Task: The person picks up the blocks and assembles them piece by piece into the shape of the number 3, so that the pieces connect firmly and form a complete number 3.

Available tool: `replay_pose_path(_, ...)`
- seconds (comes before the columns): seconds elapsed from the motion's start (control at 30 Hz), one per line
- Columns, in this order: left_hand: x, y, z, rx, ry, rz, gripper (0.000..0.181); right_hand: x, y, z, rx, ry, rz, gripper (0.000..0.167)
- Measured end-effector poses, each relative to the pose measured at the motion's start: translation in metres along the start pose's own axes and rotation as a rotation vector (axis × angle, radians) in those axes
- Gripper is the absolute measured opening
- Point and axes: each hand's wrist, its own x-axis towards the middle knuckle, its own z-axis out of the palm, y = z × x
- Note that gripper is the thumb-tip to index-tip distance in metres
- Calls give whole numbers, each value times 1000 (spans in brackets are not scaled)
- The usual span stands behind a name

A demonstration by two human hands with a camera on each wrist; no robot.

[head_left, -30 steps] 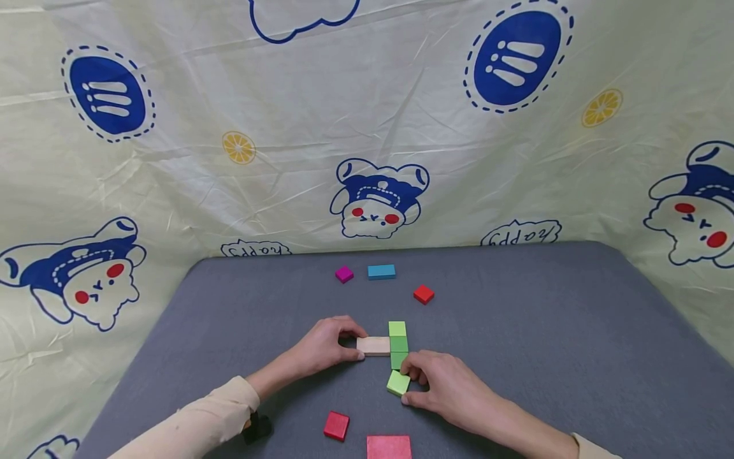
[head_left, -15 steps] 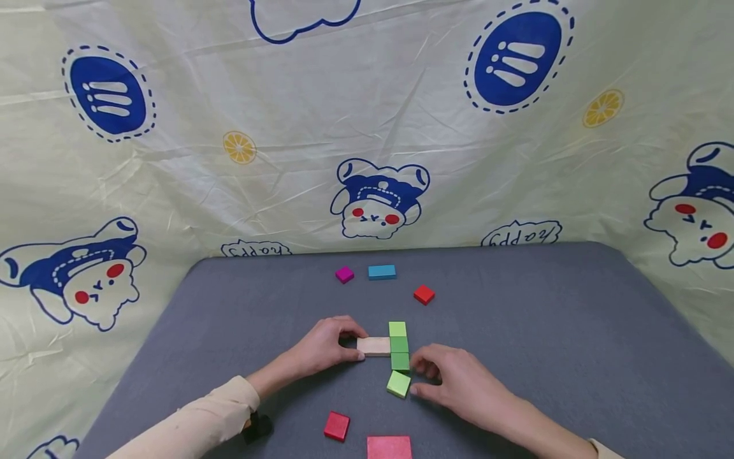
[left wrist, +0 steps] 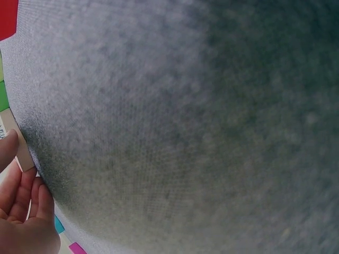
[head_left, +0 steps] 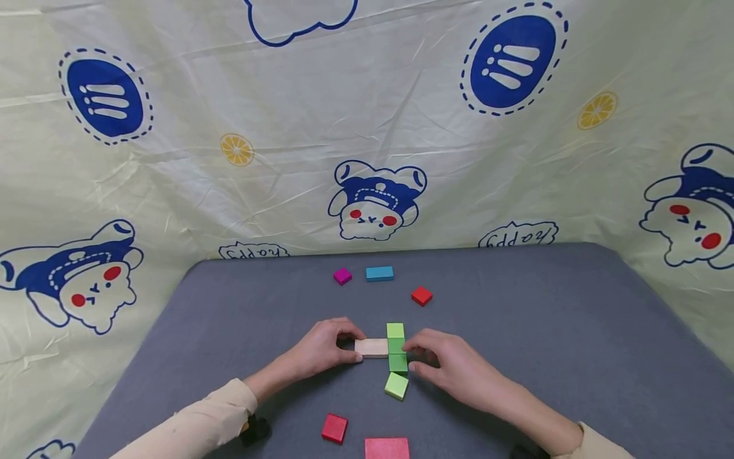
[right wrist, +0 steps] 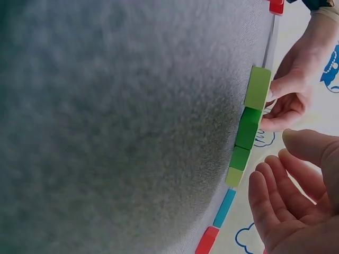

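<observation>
My left hand [head_left: 327,345] pinches the left end of a pale wooden block [head_left: 373,348] between thumb and fingers; the left wrist view shows the thumb on the same block [left wrist: 20,145]. Against its right end stands a row of green blocks: a light green one [head_left: 395,330] at the far end, then a darker green one [head_left: 396,346] and another darker green one [head_left: 398,363]. A second light green block [head_left: 396,386] lies askew at the near end. My right hand [head_left: 455,362] hovers just right of the row, fingers loosely bent and holding nothing; contact with the row cannot be told.
On the grey table [head_left: 545,319], a magenta block [head_left: 343,276], a blue block [head_left: 380,274] and a red block [head_left: 422,296] lie farther back. Nearer are a red block [head_left: 334,428] and a pinkish-red block [head_left: 387,448]. A printed sheet [head_left: 275,197] hangs behind.
My right hand has let go of the near light green block, drawn off to the right, then moved farther forward beside the darker green blocks. The left hand stays on the wooden block.
</observation>
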Motion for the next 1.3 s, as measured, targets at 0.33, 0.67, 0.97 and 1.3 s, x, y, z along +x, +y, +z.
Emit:
replay_pose_path(0.33,0,0,1,-6,-1,6,24,18,1,1,11,-72,24,25)
replay_pose_path(0.67,-1,1,1,-9,0,11,23,23,5,8,-5,-84,-19,21)
replay_pose_path(0.97,-1,2,0,-5,-3,2,24,25,8,9,13,-86,-15,22)
replay_pose_path(1.3,0,1,1,-21,-5,-41,24,25,8,9,11,-82,-17,22)
